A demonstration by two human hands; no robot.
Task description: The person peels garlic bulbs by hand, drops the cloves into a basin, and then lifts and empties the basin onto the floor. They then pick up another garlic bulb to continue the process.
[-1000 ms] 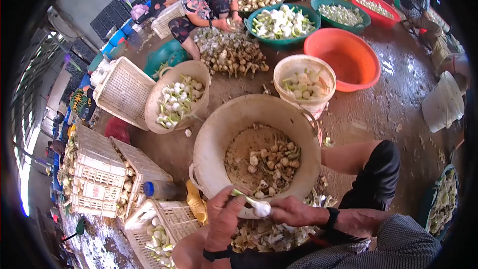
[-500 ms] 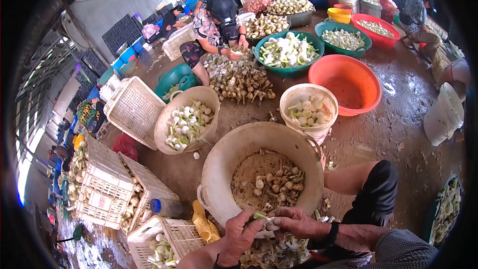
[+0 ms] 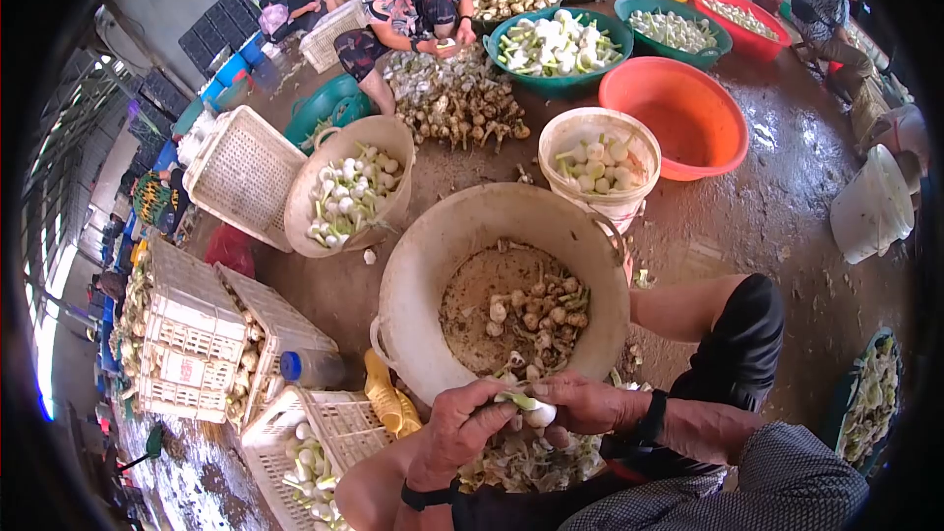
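Note:
A white garlic bulb [image 3: 539,415] with a short green stem is between my two hands, above the near rim of a big beige tub [image 3: 405,280]. My left hand [image 3: 470,423] is closed with its thumb and fingers round the stem end. My right hand [image 3: 587,401] pinches the bulb from the other side, its fingertips partly hidden. Inside the tub lie several brown, unpeeled garlic bulbs [image 3: 536,313]. A heap of peeled-off garlic skins [image 3: 536,464] is under my hands, between my legs.
Beyond the tub stand a white bucket [image 3: 602,199] of peeled garlic and an orange basin [image 3: 678,113]. A beige basket [image 3: 393,202] of peeled bulbs is at left, near white crates [image 3: 192,334] and yellow boots [image 3: 385,395]. A co-worker [image 3: 418,10] handles garlic beside a heap.
The view has tilted down, so the surroundings sit higher. The garlic bulb has turned in my hands and shows more of its round white side. Both hands still hold it.

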